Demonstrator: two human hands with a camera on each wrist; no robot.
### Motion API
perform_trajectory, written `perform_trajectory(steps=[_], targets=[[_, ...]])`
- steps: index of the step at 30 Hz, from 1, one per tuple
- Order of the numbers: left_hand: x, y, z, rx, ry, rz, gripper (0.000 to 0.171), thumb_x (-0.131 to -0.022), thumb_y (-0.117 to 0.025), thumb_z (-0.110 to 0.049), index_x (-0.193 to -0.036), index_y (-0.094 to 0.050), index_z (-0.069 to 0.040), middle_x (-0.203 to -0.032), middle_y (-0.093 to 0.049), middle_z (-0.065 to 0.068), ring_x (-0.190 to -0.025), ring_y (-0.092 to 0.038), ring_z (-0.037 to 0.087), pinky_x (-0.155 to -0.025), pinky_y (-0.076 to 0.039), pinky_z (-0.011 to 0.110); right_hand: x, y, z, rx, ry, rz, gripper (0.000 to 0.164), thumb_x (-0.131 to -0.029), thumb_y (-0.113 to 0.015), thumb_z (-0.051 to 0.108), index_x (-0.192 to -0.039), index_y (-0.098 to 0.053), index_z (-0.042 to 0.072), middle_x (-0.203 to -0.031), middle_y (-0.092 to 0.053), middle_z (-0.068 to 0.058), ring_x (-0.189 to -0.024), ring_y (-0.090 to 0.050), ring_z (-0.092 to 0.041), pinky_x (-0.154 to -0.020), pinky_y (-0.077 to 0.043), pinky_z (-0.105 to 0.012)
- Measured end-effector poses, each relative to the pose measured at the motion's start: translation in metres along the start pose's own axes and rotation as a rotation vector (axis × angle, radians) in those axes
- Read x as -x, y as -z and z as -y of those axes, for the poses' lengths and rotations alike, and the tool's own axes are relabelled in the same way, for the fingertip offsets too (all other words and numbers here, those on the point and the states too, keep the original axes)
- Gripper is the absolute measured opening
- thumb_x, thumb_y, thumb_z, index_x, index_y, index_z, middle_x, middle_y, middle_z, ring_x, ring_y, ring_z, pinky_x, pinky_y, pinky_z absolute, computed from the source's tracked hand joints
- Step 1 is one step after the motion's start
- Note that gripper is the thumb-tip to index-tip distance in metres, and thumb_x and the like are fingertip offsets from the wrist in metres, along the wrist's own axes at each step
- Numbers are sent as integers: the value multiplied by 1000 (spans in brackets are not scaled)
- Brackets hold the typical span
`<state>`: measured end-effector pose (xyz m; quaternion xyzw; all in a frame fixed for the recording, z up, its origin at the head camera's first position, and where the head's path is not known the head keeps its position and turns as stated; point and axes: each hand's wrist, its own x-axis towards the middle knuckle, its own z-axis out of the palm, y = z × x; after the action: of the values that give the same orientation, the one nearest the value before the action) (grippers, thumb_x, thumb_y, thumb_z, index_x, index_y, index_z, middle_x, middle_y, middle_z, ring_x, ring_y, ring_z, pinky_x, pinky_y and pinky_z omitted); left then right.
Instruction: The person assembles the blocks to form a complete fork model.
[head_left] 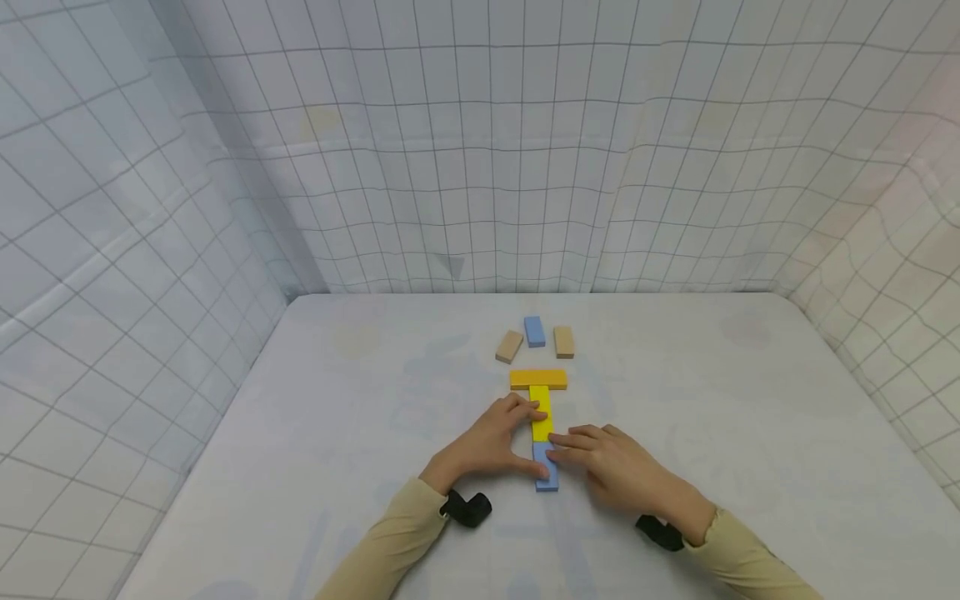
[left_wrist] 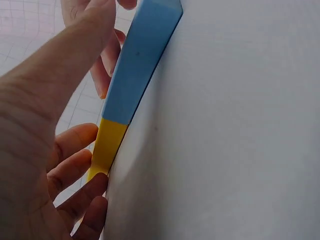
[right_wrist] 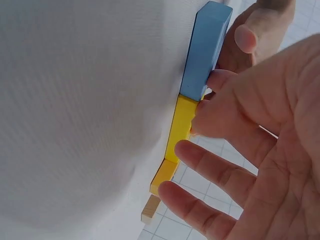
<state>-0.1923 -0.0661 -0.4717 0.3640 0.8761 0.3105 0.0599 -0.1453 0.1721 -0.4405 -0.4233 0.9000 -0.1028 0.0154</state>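
Note:
In the head view, a blue block [head_left: 551, 484], a yellow block [head_left: 540, 397] and an orange block [head_left: 537, 380] lie end to end on the table as a T, the orange one crosswise at the far end. My left hand [head_left: 487, 439] spans the stem from the left, fingertips on the yellow block and thumb over the blue one. From the right, my right hand [head_left: 618, 471] reaches in with its fingertips at the joint between blue and yellow. The left wrist view shows loosely spread fingers [left_wrist: 80, 137] along the yellow side. Blue and yellow meet flush there.
Beyond the T lie a small blue block [head_left: 534, 332] and two wooden blocks, one tilted on the left [head_left: 509, 347] and one on the right [head_left: 564, 342]. White gridded curtains [head_left: 525, 167] enclose the white table [head_left: 360, 375] at the back and sides.

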Motion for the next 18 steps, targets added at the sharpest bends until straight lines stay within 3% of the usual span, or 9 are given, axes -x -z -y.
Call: perform_trajectory(steps=[9,18], targets=[[2,-7,-4,-134,-5,-33,82,-69,-75,-62,-131,-53,-14,-123,-43,0,-106,-43,15,-92,-38,28,-2,0,-1,-38,11,-13,53,-80,-58,-11,-125,-64,16,-132,-55,-1,-120,-48,-25,-91,-42,-51],[2,-7,-4,-143,13,-41,82,-68,-75,-63,-130,-52,-16,-121,-43,-3,-105,-42,13,-92,-37,27,-5,-2,-4,-94,39,-44,51,-78,-56,-14,-121,-67,13,-127,-58,-3,-117,-51,-22,-93,-42,-45]])
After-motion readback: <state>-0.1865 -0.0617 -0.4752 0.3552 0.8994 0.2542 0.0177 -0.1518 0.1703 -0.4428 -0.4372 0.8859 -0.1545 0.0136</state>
